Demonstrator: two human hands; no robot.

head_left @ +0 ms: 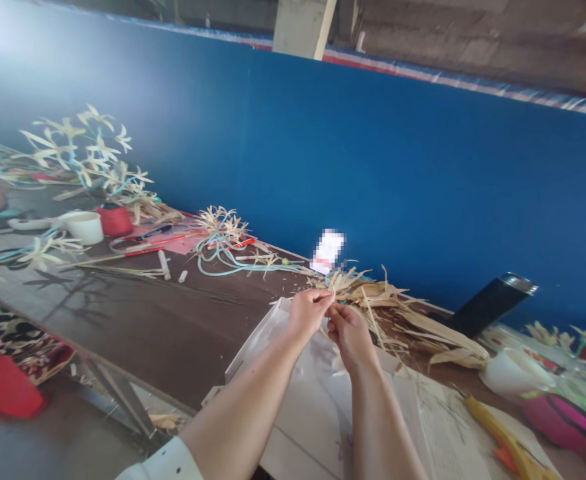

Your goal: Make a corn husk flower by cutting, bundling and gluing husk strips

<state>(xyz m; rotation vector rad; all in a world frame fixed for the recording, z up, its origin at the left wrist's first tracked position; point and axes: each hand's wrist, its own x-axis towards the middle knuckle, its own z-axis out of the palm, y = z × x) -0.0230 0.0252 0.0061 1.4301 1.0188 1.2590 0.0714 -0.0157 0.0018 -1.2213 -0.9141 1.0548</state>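
Observation:
Both hands meet over an open white cardboard box (293,417), fingertips close together. My left hand (309,312) is closed in a pinch at a thin pale strip of dried husk (333,291), whose tip shows above the fingers. My right hand (350,331) is also closed, its thumb and forefinger pinching the lower end of the same small piece. Most of the piece is hidden by the fingers. Right behind the hands lies a pile of dried husks (393,300), with loose strips spreading to the right.
Husk flowers on pale blue stems (223,230) lie left of the box. Farther left stand a white cup (83,228), a red pot (115,220) and tall husk flowers (97,143). A black thermos (493,307), white bowl (515,373) and yellow-handled tool (505,437) are right. A blue partition (397,173) borders the table.

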